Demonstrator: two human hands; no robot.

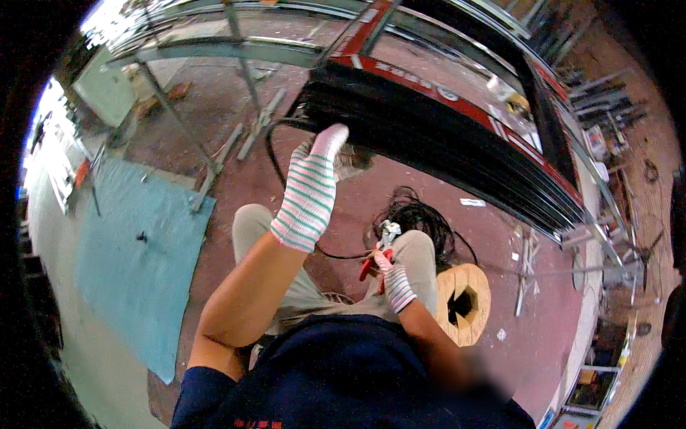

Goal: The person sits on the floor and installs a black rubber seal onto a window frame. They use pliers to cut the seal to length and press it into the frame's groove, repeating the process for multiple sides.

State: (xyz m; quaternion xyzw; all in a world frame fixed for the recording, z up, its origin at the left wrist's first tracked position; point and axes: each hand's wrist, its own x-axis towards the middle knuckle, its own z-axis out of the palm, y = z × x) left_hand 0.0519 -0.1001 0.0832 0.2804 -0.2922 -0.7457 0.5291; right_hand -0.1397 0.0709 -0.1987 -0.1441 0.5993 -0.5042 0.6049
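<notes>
My left hand (311, 191), in a white glove with green stripes, reaches up to the lower left end of a black frame (421, 139) with red strips. Its thumb presses at the frame's edge; the other fingers are bent and mostly hidden, and what they hold cannot be made out. A thin black cord (271, 146) loops out beside this hand, passes behind it and comes toward my right hand. My right hand (393, 277), gloved alike, is closed round red-handled pliers (386, 247), their metal jaws pointing up, above my right thigh.
A tangled coil of black cord (407, 211) lies on the reddish floor beyond my knees. By my right leg sits a round wooden spool (480, 289). A blue-green sheet (136, 250) covers floor on the left. Metal stand legs (175, 111) rise at back left; metal bars (604, 96) lie at far right.
</notes>
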